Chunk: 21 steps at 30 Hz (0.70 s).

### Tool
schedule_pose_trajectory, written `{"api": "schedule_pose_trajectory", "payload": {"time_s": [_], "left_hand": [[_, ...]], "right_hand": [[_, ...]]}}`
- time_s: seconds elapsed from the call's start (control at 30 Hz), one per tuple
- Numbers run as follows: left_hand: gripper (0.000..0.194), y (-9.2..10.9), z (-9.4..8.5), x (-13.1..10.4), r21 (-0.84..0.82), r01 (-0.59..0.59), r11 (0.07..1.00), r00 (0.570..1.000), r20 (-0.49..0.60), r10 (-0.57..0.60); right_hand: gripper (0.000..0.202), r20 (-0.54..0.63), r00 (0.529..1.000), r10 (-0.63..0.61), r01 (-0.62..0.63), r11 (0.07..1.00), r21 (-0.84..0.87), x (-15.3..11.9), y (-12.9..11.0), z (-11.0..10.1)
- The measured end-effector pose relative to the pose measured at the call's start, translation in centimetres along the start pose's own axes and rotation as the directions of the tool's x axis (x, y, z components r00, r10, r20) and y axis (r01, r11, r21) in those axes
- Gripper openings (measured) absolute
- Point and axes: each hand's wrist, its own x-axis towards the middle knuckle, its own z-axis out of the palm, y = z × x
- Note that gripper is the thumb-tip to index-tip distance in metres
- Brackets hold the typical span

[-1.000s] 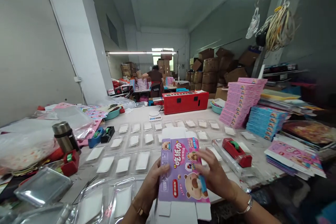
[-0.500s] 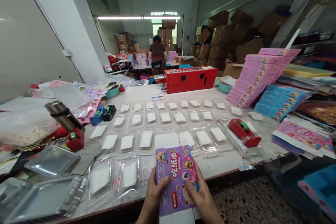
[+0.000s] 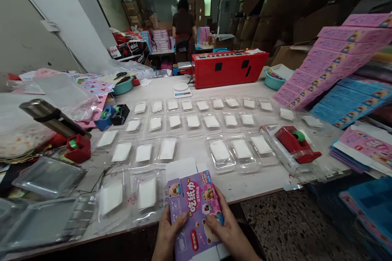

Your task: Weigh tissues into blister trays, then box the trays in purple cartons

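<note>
A purple printed cardboard box (image 3: 196, 212) with its white end flaps unfolded is held at the front edge of the table. My left hand (image 3: 171, 228) grips its left side, thumb on the printed face. On the right side my right hand (image 3: 225, 226) is closed round it, its thumb also on the front. Just left of the box lies a clear plastic tray with a white packet (image 3: 147, 193). Beyond it, rows of similar trays with white packets (image 3: 192, 121) cover the table.
A red machine (image 3: 229, 69) and a small white scale (image 3: 181, 89) stand at the back. Stacked pink boxes (image 3: 333, 57) and blue boxes (image 3: 352, 100) lean at right. Tape dispensers, one red (image 3: 295, 142), and a steel flask (image 3: 52, 116) sit at the sides. A person (image 3: 183, 28) stands beyond.
The view has tipped downward and come closer to the table. The box, still in both hands, has shifted slightly left and tilted more.
</note>
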Motion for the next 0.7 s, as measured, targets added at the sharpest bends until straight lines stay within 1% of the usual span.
{"api": "schedule_pose_trajectory", "payload": {"time_s": [0.07, 0.13, 0.23, 0.33, 0.4, 0.47, 0.6, 0.7], "left_hand": [[0.071, 0.8, 0.9, 0.3, -0.011, 0.008, 1.0, 0.999, 0.041, -0.007], [0.07, 1.4, 1.7, 1.0, -0.014, 0.003, 1.0, 0.996, 0.089, -0.002], [0.067, 2.0, 2.6, 2.7, 0.018, -0.021, 1.0, 0.989, 0.146, 0.018], [0.066, 2.4, 3.1, 4.5, 0.057, -0.019, 0.998, 0.985, 0.175, 0.008], [0.066, 2.6, 3.3, 5.4, 0.079, -0.021, 0.997, 0.983, 0.182, 0.006], [0.067, 2.9, 3.4, 5.9, 0.105, -0.049, 0.993, 0.984, 0.177, 0.03], [0.076, 3.1, 3.6, 6.8, 0.176, -0.169, 0.97, 0.979, 0.142, 0.145], [0.075, 2.9, 3.5, 7.2, 0.242, -0.238, 0.941, 0.969, 0.128, 0.213]], "right_hand": [[0.099, 0.01, 1.0, -0.012, 0.012, 0.999, -0.047, 0.8, -0.9, -0.7], [0.098, -0.012, 1.0, -0.027, 0.026, 0.998, -0.059, 1.7, -1.6, -1.0], [0.096, -0.071, 0.996, -0.047, 0.045, 0.998, -0.034, 3.1, -2.0, -1.1], [0.097, -0.106, 0.993, -0.047, 0.049, 0.999, 0.02, 4.2, -1.9, -0.9], [0.097, -0.128, 0.991, -0.042, 0.049, 0.997, 0.055, 4.8, -2.0, -0.7], [0.1, -0.136, 0.99, -0.028, 0.038, 0.996, 0.075, 5.3, -2.2, -0.6], [0.103, -0.12, 0.993, 0.009, -0.003, 0.999, 0.051, 6.2, -2.9, -0.4], [0.105, -0.126, 0.992, 0.008, -0.009, 1.0, -0.01, 6.8, -2.8, -0.3]]}}
